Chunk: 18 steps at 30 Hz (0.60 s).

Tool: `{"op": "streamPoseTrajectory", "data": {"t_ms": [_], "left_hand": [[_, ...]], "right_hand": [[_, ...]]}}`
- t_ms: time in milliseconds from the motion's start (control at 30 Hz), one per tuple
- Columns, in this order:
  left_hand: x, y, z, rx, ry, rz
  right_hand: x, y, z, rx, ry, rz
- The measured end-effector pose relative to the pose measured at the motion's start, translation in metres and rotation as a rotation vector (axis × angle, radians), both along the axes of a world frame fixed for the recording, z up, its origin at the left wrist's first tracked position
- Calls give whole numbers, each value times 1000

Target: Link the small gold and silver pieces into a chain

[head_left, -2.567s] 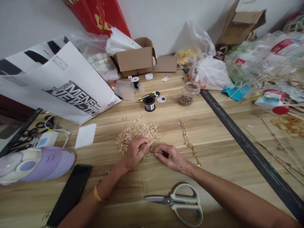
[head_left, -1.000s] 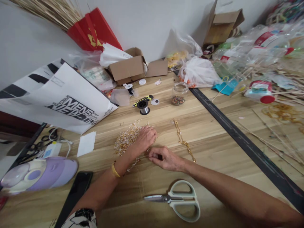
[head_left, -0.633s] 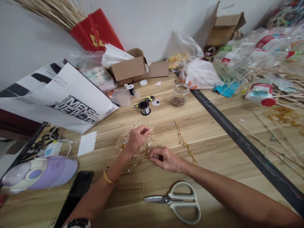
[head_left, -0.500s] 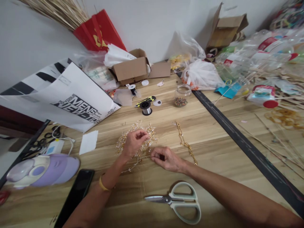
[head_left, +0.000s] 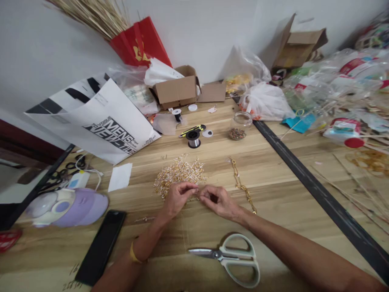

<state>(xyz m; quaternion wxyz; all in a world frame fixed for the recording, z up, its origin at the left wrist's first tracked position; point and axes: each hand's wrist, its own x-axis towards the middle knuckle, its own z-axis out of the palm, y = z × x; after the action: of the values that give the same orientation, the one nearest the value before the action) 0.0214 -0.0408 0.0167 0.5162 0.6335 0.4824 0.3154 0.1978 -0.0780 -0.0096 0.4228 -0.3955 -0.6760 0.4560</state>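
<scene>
My left hand (head_left: pixel 178 197) and my right hand (head_left: pixel 219 201) meet fingertip to fingertip just in front of a pile of small gold and clear beaded pieces (head_left: pixel 179 172). Both are pinched closed; whatever sits between the fingers is too small to make out. A short beaded strand (head_left: pixel 146 219) lies beside my left wrist. To the right of my right hand a gold chain (head_left: pixel 242 186) is stretched out on the table. Scissors (head_left: pixel 226 255) with pale handles rest nearer to me, blades pointing left.
A wire spool (head_left: pixel 193 139), a yellow-black cutter (head_left: pixel 192 130) and a glass jar of beads (head_left: pixel 238 126) stand farther back. On the left are a phone (head_left: pixel 101 247), a purple bottle (head_left: pixel 73 207) and a white paper bag (head_left: pixel 112 121). Plastic bottles (head_left: pixel 343 129) crowd the right.
My left hand has come down from over the bead pile to meet my right hand's fingertips. The whole view has shifted slightly, so things appear farther right.
</scene>
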Motion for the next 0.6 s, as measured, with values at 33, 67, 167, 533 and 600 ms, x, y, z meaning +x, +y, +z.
{"op": "streamPoseTrajectory", "data": {"t_ms": [33, 67, 167, 533, 600], "left_hand": [[0, -1, -2, 0, -7, 1], [0, -2, -4, -2, -19, 4], [1, -5, -11, -25, -65, 22], [0, -9, -15, 27, -82, 60], [-1, -9, -17, 23, -80, 58]], "right_hand": [[0, 0, -1, 4, 0, -14], [0, 0, -1, 8, -1, -32], [-1, 0, -1, 20, -4, -80], [0, -2, -1, 94, -79, -115], [0, -2, -1, 110, -97, -115]]}}
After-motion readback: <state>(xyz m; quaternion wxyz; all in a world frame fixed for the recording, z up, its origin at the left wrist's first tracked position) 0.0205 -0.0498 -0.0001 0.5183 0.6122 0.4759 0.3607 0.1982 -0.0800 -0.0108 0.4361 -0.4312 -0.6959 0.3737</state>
